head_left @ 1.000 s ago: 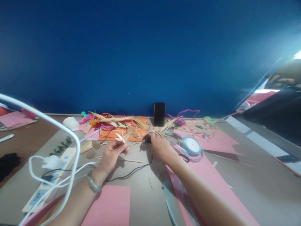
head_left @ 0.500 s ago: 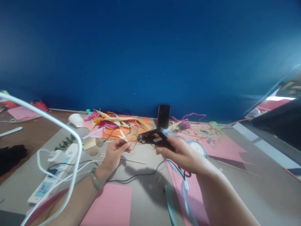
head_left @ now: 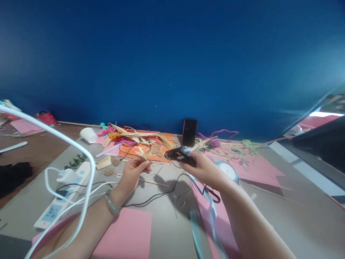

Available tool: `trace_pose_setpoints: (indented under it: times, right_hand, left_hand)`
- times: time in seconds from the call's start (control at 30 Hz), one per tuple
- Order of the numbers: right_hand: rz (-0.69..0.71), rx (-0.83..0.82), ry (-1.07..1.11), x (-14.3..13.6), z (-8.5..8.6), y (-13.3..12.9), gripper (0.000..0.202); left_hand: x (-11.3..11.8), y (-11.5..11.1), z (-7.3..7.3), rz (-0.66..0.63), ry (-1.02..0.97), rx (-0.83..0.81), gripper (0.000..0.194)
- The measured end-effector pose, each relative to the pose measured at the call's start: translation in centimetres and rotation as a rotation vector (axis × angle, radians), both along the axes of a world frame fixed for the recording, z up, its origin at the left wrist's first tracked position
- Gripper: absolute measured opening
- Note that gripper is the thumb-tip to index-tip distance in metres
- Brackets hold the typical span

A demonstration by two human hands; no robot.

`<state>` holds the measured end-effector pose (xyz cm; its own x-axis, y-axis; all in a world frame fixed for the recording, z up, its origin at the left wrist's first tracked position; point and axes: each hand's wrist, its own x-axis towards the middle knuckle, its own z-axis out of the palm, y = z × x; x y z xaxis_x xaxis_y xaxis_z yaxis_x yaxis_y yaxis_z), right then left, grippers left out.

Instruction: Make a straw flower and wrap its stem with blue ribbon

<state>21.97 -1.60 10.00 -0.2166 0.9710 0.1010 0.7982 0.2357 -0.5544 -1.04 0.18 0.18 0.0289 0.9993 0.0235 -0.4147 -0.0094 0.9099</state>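
Observation:
My left hand (head_left: 136, 171), with a bangle on the wrist, pinches a small bunch of pale, straw-like strips (head_left: 142, 154) that fan out above the fingertips. To its right, my right hand (head_left: 198, 163) is wrapped round a black hot glue gun (head_left: 179, 155) whose front end points left toward the strips, with a gap between them. The fingers partly hide its handle. A black cord (head_left: 161, 194) runs across the table below both hands. Behind the glue gun a phone (head_left: 189, 132) stands upright against the blue wall.
Craft scraps and orange paper (head_left: 129, 151) lie beyond my left hand. A white cup (head_left: 88, 135), wood pieces (head_left: 104, 162) and a power strip (head_left: 51, 212) are at left. A white cable (head_left: 90, 172) arches in front. Pink paper (head_left: 129, 233) and a tape roll (head_left: 228, 170) lie nearby.
The glue gun has drawn back to the right, away from the strips in my left hand. My left hand stays nearly in place, and the view has shifted slightly.

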Motion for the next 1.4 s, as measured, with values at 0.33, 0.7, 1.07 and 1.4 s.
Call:
trace_pose_setpoints:
  times: [0.33,0.7,1.07,1.4]
  right_hand:
    - [0.066,-0.117,0.12,-0.3,0.0,0.0,0.024]
    - [0.164,-0.226,0.353,-0.9,-0.1,-0.8,0.031]
    - [0.199,-0.1,0.143,-2.2,1.1,-2.1,0.023]
    - [0.17,-0.063,0.087,-2.8,0.5,-1.7,0.022]
  left_hand:
    - [-0.2,-0.2,0.1,-0.131,-0.041,-0.041,0.02]
    - [0.0,-0.6,0.2,-0.243,-0.096,-0.09,0.019]
    - [0.5,-0.5,0.4,-0.099,-0.062,-0.082,0.018]
    - [0.4,-0.6,0.1,-0.099,0.024,-0.018,0.023]
